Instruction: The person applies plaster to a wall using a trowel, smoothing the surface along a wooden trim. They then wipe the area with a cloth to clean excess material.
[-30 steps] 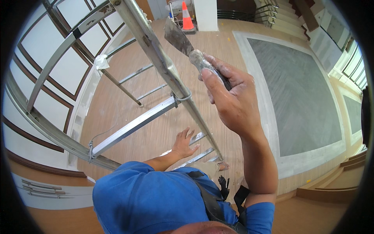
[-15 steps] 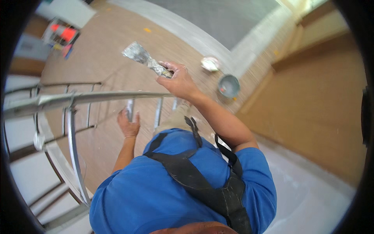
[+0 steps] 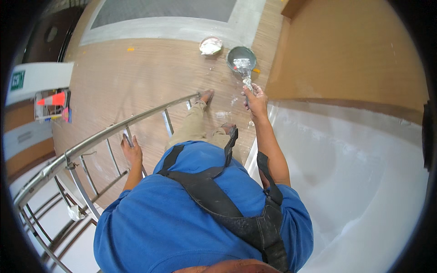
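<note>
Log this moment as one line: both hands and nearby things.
Right hand: holds scraper, overlapping bucket in view | Left hand: at ladder rung, contact unclear | Floor: bowl beside bucket

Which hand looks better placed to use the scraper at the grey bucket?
Probably the right hand: it holds the scraper, whose blade overlaps the grey bucket in this view. The left hand is at the ladder, farther from the bucket.

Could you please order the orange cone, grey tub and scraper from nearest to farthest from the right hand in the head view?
1. Scraper: held in the right hand.
2. Grey tub: ahead, on the floor.
3. Orange cone: far left.
</note>
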Demonstrator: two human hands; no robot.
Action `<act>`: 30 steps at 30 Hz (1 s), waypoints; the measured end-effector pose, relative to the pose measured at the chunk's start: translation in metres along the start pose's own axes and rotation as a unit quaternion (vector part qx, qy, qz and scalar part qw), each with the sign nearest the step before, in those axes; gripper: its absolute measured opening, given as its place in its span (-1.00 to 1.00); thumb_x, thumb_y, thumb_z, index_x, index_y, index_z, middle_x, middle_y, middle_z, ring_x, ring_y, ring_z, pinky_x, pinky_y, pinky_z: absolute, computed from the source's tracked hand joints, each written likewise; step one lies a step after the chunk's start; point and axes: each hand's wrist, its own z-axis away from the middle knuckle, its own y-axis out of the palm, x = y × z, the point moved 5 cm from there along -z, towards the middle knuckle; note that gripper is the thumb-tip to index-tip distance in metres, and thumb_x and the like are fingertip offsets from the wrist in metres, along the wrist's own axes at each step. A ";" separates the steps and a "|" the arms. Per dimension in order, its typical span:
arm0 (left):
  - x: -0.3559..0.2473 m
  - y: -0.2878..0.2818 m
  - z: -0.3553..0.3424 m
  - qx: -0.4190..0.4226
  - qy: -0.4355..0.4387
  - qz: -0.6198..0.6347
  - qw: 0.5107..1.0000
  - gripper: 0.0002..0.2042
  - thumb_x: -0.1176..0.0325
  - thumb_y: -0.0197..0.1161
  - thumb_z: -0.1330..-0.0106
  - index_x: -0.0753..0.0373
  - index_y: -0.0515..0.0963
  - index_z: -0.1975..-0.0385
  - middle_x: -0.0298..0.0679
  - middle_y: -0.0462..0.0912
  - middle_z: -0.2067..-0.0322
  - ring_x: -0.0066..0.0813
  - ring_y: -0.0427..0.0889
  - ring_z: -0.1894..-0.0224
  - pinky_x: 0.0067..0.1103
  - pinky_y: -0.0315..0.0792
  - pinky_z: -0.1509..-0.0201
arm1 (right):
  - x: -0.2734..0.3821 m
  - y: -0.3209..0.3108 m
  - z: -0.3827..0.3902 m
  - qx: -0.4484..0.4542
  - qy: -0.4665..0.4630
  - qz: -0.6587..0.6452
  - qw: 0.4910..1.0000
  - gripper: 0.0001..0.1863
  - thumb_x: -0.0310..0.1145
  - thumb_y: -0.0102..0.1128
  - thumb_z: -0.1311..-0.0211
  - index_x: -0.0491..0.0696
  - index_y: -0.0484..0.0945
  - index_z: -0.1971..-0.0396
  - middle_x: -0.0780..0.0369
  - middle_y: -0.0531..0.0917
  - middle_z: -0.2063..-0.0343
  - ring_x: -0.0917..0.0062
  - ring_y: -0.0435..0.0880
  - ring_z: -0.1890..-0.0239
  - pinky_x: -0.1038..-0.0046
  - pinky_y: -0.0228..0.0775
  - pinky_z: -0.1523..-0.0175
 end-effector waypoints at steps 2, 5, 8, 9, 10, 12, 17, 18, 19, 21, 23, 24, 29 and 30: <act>0.012 0.003 0.000 -0.003 0.005 -0.017 1.000 -0.37 0.11 0.33 -0.39 0.29 0.36 -0.37 0.19 0.45 -0.19 0.16 0.50 -0.20 -0.22 0.41 -0.27 | -0.005 -0.027 0.011 -0.024 0.014 -0.043 0.999 -0.41 -0.13 0.41 -0.31 -0.20 0.45 -0.16 0.28 0.64 0.45 0.74 0.44 0.70 0.65 0.20 0.65; -0.006 0.002 -0.003 0.006 -0.034 -0.026 0.999 -0.31 0.08 0.34 -0.37 0.26 0.32 -0.42 0.17 0.42 -0.23 0.15 0.47 -0.25 -0.23 0.40 -0.29 | -0.009 -0.067 0.021 -0.021 0.022 -0.045 0.999 -0.39 -0.11 0.38 -0.33 -0.17 0.42 -0.21 0.31 0.60 0.44 0.73 0.44 0.67 0.64 0.20 0.64; 0.005 0.004 -0.008 0.009 -0.019 -0.040 0.999 -0.29 0.07 0.34 -0.37 0.23 0.29 -0.44 0.16 0.42 -0.25 0.14 0.45 -0.28 -0.24 0.40 -0.31 | -0.006 -0.092 0.030 -0.016 0.010 -0.057 0.998 -0.46 -0.11 0.36 -0.35 -0.14 0.49 -0.16 0.32 0.59 0.44 0.73 0.43 0.67 0.65 0.18 0.64; 0.013 0.008 -0.012 0.018 -0.029 -0.024 0.999 -0.24 0.02 0.36 -0.33 0.26 0.28 -0.45 0.17 0.44 -0.24 0.15 0.44 -0.30 -0.23 0.36 -0.36 | -0.004 -0.100 0.032 -0.023 0.004 -0.066 0.998 -0.47 -0.11 0.35 -0.35 -0.14 0.50 -0.16 0.32 0.59 0.44 0.73 0.43 0.67 0.64 0.19 0.64; 0.016 0.007 -0.015 0.029 -0.036 -0.056 0.997 -0.21 0.00 0.38 -0.31 0.30 0.27 -0.44 0.18 0.44 -0.23 0.15 0.43 -0.30 -0.23 0.34 -0.37 | -0.004 -0.106 0.034 -0.026 -0.001 -0.073 0.997 -0.48 -0.12 0.34 -0.35 -0.14 0.51 -0.15 0.31 0.59 0.43 0.73 0.43 0.67 0.64 0.19 0.64; 0.013 0.007 -0.020 0.049 -0.051 -0.119 0.990 -0.14 -0.04 0.40 -0.27 0.38 0.25 -0.44 0.20 0.45 -0.22 0.14 0.42 -0.32 -0.22 0.31 -0.40 | -0.007 -0.117 0.036 -0.051 -0.009 -0.068 0.996 -0.49 -0.13 0.33 -0.36 -0.14 0.51 -0.16 0.31 0.59 0.43 0.73 0.43 0.67 0.64 0.19 0.64; -0.073 0.006 -0.025 0.005 0.061 -0.098 0.993 -0.26 -0.01 0.51 -0.18 0.45 0.48 -0.20 0.18 0.54 -0.10 0.09 0.54 -0.15 -0.23 0.41 -0.27 | -0.041 -0.137 0.019 -0.148 0.053 -0.026 0.987 -0.49 -0.15 0.28 -0.38 -0.14 0.49 -0.20 0.28 0.60 0.42 0.70 0.43 0.68 0.60 0.19 0.66; -0.109 0.011 -0.024 0.012 0.093 -0.063 0.994 -0.30 0.01 0.50 -0.19 0.46 0.51 -0.16 0.17 0.55 -0.10 0.08 0.53 -0.16 -0.24 0.40 -0.28 | -0.051 -0.139 0.013 -0.162 0.069 -0.034 0.984 -0.49 -0.15 0.27 -0.39 -0.13 0.49 -0.20 0.28 0.60 0.43 0.69 0.43 0.68 0.59 0.19 0.67; -0.140 0.016 -0.024 0.018 0.123 -0.029 0.992 -0.34 0.03 0.50 -0.20 0.48 0.53 -0.11 0.16 0.56 -0.09 0.07 0.53 -0.17 -0.26 0.39 -0.30 | -0.062 -0.138 0.006 -0.173 0.087 -0.040 0.980 -0.50 -0.16 0.25 -0.39 -0.12 0.49 -0.20 0.28 0.60 0.43 0.69 0.43 0.68 0.59 0.18 0.67; -0.181 0.040 -0.033 0.104 0.156 0.041 0.981 -0.44 0.10 0.48 -0.25 0.41 0.56 -0.10 0.11 0.59 -0.03 -0.02 0.57 -0.12 -0.31 0.48 -0.19 | -0.085 -0.130 -0.013 -0.180 0.116 -0.042 0.976 -0.52 -0.15 0.23 -0.40 -0.11 0.50 -0.19 0.28 0.59 0.44 0.67 0.43 0.69 0.58 0.18 0.68; -0.215 0.070 -0.043 0.169 0.186 0.109 0.962 -0.48 0.14 0.47 -0.27 0.38 0.58 -0.09 0.08 0.61 -0.01 -0.06 0.60 -0.08 -0.35 0.52 -0.12 | -0.105 -0.123 -0.035 -0.174 0.140 -0.032 0.974 -0.53 -0.15 0.22 -0.40 -0.09 0.51 -0.19 0.28 0.59 0.45 0.65 0.42 0.71 0.57 0.18 0.68; -0.228 0.083 -0.049 0.200 0.197 0.142 0.949 -0.51 0.15 0.46 -0.28 0.36 0.58 -0.09 0.07 0.61 0.00 -0.09 0.61 -0.07 -0.36 0.54 -0.09 | -0.109 -0.118 -0.044 -0.173 0.148 -0.015 0.974 -0.54 -0.15 0.21 -0.40 -0.08 0.52 -0.17 0.28 0.59 0.46 0.65 0.42 0.71 0.56 0.17 0.68; -0.255 0.169 -0.085 0.362 0.142 0.170 0.906 -0.55 0.16 0.43 -0.30 0.34 0.59 -0.07 0.04 0.63 0.00 -0.10 0.67 0.05 -0.38 0.57 -0.02 | -0.118 -0.087 -0.096 -0.204 0.191 0.063 0.958 -0.59 -0.14 0.17 -0.41 -0.08 0.56 -0.11 0.29 0.58 0.48 0.65 0.41 0.72 0.53 0.15 0.70; -0.260 0.189 -0.091 0.388 0.120 0.171 0.898 -0.55 0.16 0.43 -0.30 0.35 0.60 -0.06 0.04 0.63 0.01 -0.10 0.68 0.08 -0.39 0.57 -0.01 | -0.122 -0.085 -0.109 -0.211 0.208 0.069 0.953 -0.58 -0.13 0.17 -0.42 -0.08 0.56 -0.11 0.29 0.58 0.48 0.65 0.41 0.72 0.53 0.15 0.70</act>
